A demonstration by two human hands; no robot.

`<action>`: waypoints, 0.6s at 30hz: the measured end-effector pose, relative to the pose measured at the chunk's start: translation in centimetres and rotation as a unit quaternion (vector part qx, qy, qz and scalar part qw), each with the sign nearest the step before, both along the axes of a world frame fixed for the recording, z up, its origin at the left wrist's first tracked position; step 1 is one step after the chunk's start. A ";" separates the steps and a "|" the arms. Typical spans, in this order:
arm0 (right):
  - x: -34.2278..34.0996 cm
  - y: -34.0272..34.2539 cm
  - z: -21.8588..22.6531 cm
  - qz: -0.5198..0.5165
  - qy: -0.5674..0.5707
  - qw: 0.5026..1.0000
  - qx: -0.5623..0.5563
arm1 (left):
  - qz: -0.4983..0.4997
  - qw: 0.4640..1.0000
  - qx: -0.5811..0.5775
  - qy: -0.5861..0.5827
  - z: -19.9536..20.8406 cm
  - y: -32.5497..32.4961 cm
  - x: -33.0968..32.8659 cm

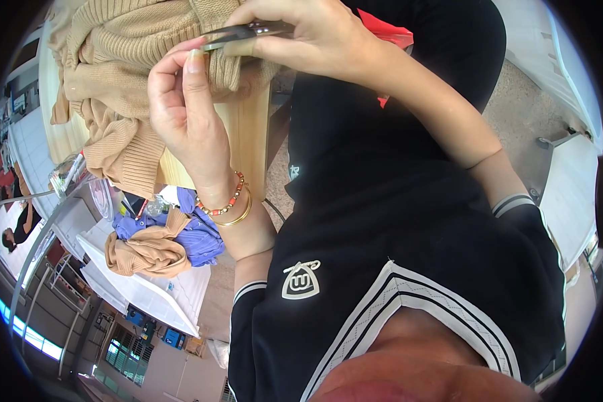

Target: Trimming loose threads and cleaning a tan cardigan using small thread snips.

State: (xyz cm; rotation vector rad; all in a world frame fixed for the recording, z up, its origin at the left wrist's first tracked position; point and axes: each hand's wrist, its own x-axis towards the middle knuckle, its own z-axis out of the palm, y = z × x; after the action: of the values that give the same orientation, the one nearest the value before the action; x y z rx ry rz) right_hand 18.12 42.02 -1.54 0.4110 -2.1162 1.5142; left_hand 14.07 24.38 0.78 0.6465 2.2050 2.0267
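A tan ribbed knit garment point(124, 30) lies bunched over a pale wooden tabletop point(244, 137). My right hand point(321, 37) is closed around small dark metal thread snips point(264, 29), whose blades point left over the knit. Just below those blades, the thumb and index finger of my left hand point(191, 110) are pinched together. What sits between these fingertips is too small to make out. The left hand is in front of the garment and hides part of it. A beaded bracelet and a gold bangle circle my left wrist.
Beyond the tabletop, a white table point(171, 295) bears a blue-purple garment point(204, 234) and another tan knit piece point(147, 251). Red material point(385, 30) shows beside my dark-clothed leg. Another white table point(569, 194) stands at the right. Another person point(23, 221) is visible at the far left.
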 end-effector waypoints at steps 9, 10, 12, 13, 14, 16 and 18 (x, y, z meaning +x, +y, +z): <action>-0.2 -0.1 1.2 -0.017 -0.001 0.998 -0.052 | -0.026 0.999 0.018 0.010 -0.6 -0.8 -0.4; 0.2 -0.1 1.8 -0.017 0.000 0.998 -0.053 | -0.016 1.000 0.019 0.006 -0.7 -0.8 -0.5; 1.1 0.1 2.5 -0.111 -0.036 0.965 0.236 | -0.006 1.000 0.020 0.002 -0.9 -0.9 -0.6; 1.1 0.7 2.2 -0.016 -0.019 1.000 -0.013 | -0.001 1.000 0.024 -0.002 -0.8 -0.8 -0.6; 1.6 0.9 2.1 -0.016 -0.018 1.000 -0.013 | 0.004 1.000 0.027 -0.006 -0.8 -0.8 -0.6; 2.3 1.0 2.3 -0.100 0.001 0.963 0.250 | 0.005 0.999 0.029 -0.012 -0.7 -0.7 -0.6; 2.2 1.1 1.7 -0.071 -0.020 0.982 0.173 | 0.006 0.999 0.030 -0.018 -0.6 -0.7 -0.6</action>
State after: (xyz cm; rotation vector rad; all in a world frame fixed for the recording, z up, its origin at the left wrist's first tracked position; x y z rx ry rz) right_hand 20.31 43.11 0.19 0.3421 -2.3919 1.0846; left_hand 13.50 23.70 0.17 0.5984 2.1411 2.1014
